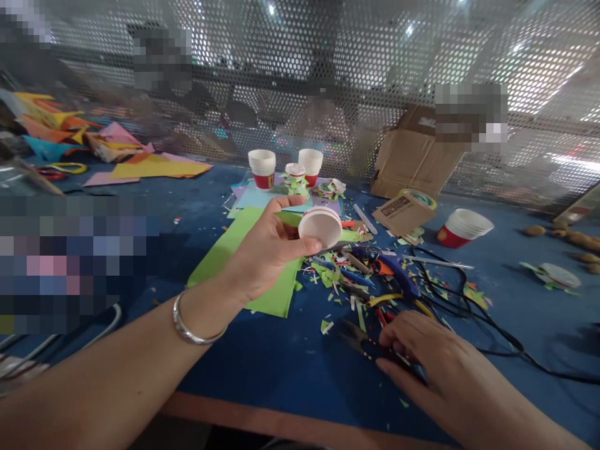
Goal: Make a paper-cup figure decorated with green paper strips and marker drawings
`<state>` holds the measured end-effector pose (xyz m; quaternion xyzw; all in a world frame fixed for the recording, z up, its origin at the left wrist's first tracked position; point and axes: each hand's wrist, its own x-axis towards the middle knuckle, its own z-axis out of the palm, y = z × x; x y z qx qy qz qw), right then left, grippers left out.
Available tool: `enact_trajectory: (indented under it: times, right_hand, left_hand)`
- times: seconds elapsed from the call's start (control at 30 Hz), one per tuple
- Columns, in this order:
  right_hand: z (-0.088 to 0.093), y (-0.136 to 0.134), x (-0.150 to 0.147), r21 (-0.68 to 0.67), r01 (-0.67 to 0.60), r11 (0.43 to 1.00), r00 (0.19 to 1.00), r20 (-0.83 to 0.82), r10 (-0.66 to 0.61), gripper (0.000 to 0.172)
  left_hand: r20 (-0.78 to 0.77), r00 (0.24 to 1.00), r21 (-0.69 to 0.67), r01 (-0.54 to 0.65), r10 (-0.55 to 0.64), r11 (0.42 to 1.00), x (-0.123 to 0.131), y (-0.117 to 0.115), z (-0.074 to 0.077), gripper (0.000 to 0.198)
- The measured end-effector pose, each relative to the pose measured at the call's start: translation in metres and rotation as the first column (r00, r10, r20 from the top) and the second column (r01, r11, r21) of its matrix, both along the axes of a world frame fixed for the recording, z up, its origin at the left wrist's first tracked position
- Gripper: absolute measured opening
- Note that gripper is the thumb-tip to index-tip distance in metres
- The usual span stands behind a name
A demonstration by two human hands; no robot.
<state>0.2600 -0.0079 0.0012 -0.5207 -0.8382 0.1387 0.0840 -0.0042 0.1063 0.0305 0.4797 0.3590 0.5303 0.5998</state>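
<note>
My left hand (267,247) is raised over the blue table (262,356) and grips a small white paper cup (320,226), its bottom turned towards me. A green paper strip shows behind the cup. My right hand (422,350) lies low at the front right, fingers curled down on a small pair of dark scissors (359,337) lying on the table. Just beyond the fingers are coloured pens, tools and paper scraps (360,275).
A green paper sheet (244,256) lies under my left hand. Red-and-white paper cups (262,169) stand at the back, a stack (462,226) lies on its side at right. Cardboard (412,156) leans on the perforated metal screen. Black cables (469,306) run right. Coloured papers (140,164) lie far left.
</note>
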Motion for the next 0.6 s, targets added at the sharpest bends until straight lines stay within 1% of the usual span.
enact_trajectory:
  times: [0.07, 0.17, 0.2, 0.3, 0.37, 0.43, 0.5, 0.6]
  right_hand:
    - [0.002, -0.001, -0.003, -0.022, 0.010, 1.000, 1.000, 0.000, -0.010, 0.004]
    - [0.003, -0.002, -0.009, -0.062, -0.004, 0.998, 1.000, -0.005, 0.004, 0.010]
    - [0.002, -0.002, -0.011, -0.065, -0.026, 0.998, 1.000, -0.017, 0.025, 0.012]
    - [0.001, -0.005, -0.013, -0.043, -0.089, 0.995, 0.992, -0.088, 0.085, 0.019]
    - [0.004, -0.004, -0.010, -0.087, -0.081, 0.993, 0.986, -0.151, 0.067, 0.019]
    - [0.011, -0.001, -0.006, -0.102, -0.029, 0.994, 0.974, -0.225, 0.005, 0.015]
    - [0.021, 0.006, -0.001, -0.072, 0.011, 0.997, 0.963, -0.268, -0.030, 0.013]
    - [0.034, 0.022, 0.003, 0.018, 0.122, 0.992, 0.934, -0.342, -0.108, 0.019]
  left_hand:
    - [0.016, 0.999, -0.010, 0.042, -0.042, 0.999, 0.000, 0.002, 0.000, 0.061]
    - [0.002, 0.995, -0.010, 0.104, -0.104, 0.995, -0.001, 0.004, -0.001, 0.031]
    - [0.005, 0.994, -0.019, 0.109, -0.108, 0.994, -0.001, 0.004, -0.001, 0.024]
    - [0.067, 0.993, -0.064, 0.104, -0.099, 0.993, -0.001, 0.005, -0.001, 0.020]
    - [0.109, 0.987, -0.080, 0.125, -0.116, 0.989, -0.001, 0.004, 0.000, 0.019]
    - [0.122, 0.982, -0.084, 0.155, -0.144, 0.984, -0.001, 0.004, 0.000, 0.017]
    - [0.114, 0.980, -0.095, 0.177, -0.166, 0.980, -0.001, 0.003, 0.000, 0.016]
    - [0.084, 0.978, -0.116, 0.200, -0.191, 0.973, -0.002, 0.002, -0.001, 0.015]
